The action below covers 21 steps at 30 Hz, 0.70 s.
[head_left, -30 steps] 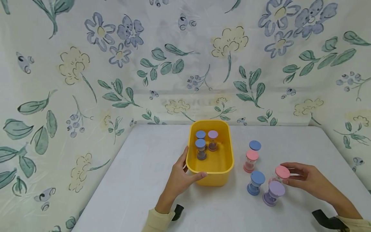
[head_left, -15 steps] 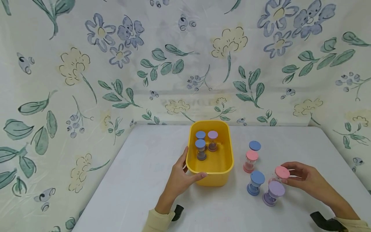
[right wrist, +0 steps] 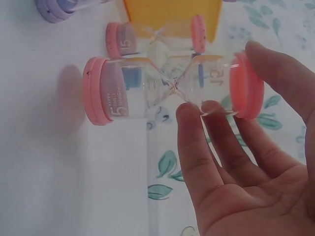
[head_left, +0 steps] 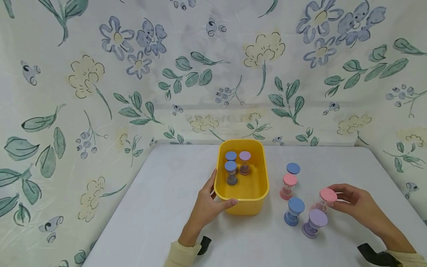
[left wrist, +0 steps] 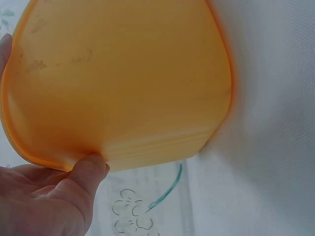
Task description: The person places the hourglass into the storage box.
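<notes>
My left hand (head_left: 208, 202) grips the near left corner of a yellow plastic bin (head_left: 247, 207), thumb along the near rim and fingers on the left side. Inside the bin stand two hourglasses with blue caps (head_left: 231, 172) and one with a purple cap (head_left: 245, 162). On the right, my right hand (head_left: 361, 209) holds a pink-capped hourglass (right wrist: 172, 88), its thumb on the upper cap and fingertips against the glass. That hourglass leans toward the hand, its base partly hidden behind a purple hourglass (head_left: 315, 222).
Between the bin and my right hand stand a blue hourglass (head_left: 294, 211), another pink hourglass (head_left: 288, 185) and a farther blue hourglass (head_left: 293, 168) half hidden behind it. The white tabletop (head_left: 160, 185) ends at a flower-patterned cloth backdrop (head_left: 213, 92).
My right hand has shifted slightly up and to the right in the head view, and the top of the pink hourglass has tilted along with it. The left hand and bin have stayed put.
</notes>
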Each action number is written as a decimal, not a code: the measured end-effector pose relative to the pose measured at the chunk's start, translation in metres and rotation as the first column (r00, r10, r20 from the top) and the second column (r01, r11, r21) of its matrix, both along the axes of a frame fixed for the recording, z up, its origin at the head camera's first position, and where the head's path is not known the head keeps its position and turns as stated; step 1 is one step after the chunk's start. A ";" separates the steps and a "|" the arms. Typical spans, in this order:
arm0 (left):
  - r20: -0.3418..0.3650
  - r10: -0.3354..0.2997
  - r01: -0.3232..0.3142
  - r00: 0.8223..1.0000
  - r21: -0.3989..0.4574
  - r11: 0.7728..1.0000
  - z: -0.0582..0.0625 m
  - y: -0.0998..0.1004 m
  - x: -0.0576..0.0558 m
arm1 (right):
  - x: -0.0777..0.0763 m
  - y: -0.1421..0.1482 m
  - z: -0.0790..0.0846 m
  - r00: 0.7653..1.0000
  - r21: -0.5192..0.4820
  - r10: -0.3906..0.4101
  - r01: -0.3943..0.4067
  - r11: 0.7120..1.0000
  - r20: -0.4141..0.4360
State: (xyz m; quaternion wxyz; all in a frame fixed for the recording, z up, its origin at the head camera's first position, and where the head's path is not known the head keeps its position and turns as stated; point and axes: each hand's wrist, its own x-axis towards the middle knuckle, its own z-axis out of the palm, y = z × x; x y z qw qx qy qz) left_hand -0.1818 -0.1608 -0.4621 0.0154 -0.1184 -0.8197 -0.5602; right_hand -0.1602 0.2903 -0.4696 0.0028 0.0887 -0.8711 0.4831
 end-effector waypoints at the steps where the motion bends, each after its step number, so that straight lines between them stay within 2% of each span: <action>1: -0.001 0.000 0.000 1.000 0.001 1.000 0.000 0.000 0.000 | -0.001 0.001 0.001 1.000 -0.004 -0.004 0.004 1.000 -0.006; 12: -0.003 0.004 -0.004 1.000 0.000 1.000 0.001 0.001 -0.001 | -0.009 0.005 0.021 0.998 0.006 -0.042 0.042 0.999 -0.050; 21: -0.007 0.004 -0.004 1.000 -0.005 1.000 0.001 0.002 -0.001 | -0.017 0.005 0.049 0.994 -0.056 -0.018 0.012 0.998 -0.112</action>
